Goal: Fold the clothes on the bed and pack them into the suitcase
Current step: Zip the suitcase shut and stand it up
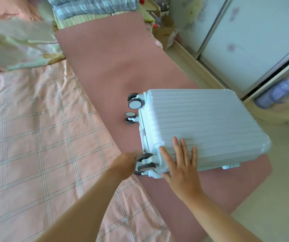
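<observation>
We brace the closed suitcase (201, 123) for opening | right hand (180, 165) flat, fingers spread | left hand (124, 163) at wheel (145, 161), grip untellable

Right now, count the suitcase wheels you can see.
3: one caster at the suitcase's far corner, another just below it, a third by the left hand. A fourth may be hidden.

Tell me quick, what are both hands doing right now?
Left hand: by the light blue suitcase near a corner wheel; fingers hidden, cannot tell.
Right hand: open, fingers spread flat on the suitcase shell.
</observation>
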A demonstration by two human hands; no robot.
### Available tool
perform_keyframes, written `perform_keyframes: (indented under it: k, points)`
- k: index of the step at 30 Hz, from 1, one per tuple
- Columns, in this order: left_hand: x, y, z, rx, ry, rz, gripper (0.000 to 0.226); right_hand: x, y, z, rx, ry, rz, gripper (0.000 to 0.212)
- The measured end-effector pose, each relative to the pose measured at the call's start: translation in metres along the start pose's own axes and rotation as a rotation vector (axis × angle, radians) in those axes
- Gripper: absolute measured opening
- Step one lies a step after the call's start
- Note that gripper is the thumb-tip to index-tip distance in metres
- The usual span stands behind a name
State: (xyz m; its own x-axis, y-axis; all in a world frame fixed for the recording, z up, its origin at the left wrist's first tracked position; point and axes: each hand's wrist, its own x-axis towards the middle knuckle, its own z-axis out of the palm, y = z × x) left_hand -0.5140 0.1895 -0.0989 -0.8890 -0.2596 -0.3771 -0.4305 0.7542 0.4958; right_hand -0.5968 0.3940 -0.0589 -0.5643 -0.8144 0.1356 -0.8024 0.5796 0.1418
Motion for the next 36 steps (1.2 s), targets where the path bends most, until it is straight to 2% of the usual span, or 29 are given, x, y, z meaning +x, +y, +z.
perform_keyframes:
  k: [2,5,9,13,16,18,20,22,24,27,29,32,36]
  points:
    - [-0.005,0.004,0.007,0.063,0.047,-0.019,0.043,0.009,0.001,0.002,-0.016,0.033,-0.012,0.117]
    - [-0.018,0.013,0.017,0.047,0.102,-0.108,0.023,0.016,0.002,0.004,-0.011,0.083,-0.012,0.109]
    - [-0.039,0.025,0.045,0.203,0.172,-0.068,0.017,0.018,0.0,0.008,0.017,0.093,0.002,0.122]
    - [-0.055,0.051,0.055,0.223,0.209,-0.065,0.012,0.01,0.001,0.01,0.08,0.153,0.003,0.11]
    - [-0.061,0.069,0.043,0.403,0.074,-0.003,0.014,-0.004,0.005,0.013,0.122,0.206,0.015,0.111]
    - [-0.066,0.086,0.031,0.502,-0.002,0.028,0.019,-0.023,0.014,0.016,0.142,0.228,0.13,0.113]
    - [-0.068,0.107,0.02,0.534,0.121,0.134,0.016,-0.044,0.026,0.021,0.124,0.207,0.235,0.118]
    - [-0.064,0.116,0.026,0.449,0.504,0.402,0.026,-0.054,0.04,0.026,0.099,0.178,0.213,0.126]
    - [-0.052,0.125,0.029,0.381,0.743,0.572,0.013,-0.05,0.049,0.029,0.088,0.183,0.159,0.131]
    - [-0.031,0.122,0.014,0.55,0.586,0.305,0.081,-0.049,0.061,0.039,0.082,0.209,0.171,0.136]
    - [-0.017,0.114,0.007,0.522,0.522,0.236,0.102,-0.058,0.072,0.053,0.085,0.201,0.269,0.138]
    - [-0.002,0.104,0.017,0.44,0.531,0.283,0.11,-0.062,0.082,0.075,0.066,0.162,0.282,0.143]
    - [0.01,0.107,0.007,0.374,0.583,0.27,0.1,-0.037,0.086,0.078,0.103,0.237,0.277,0.144]
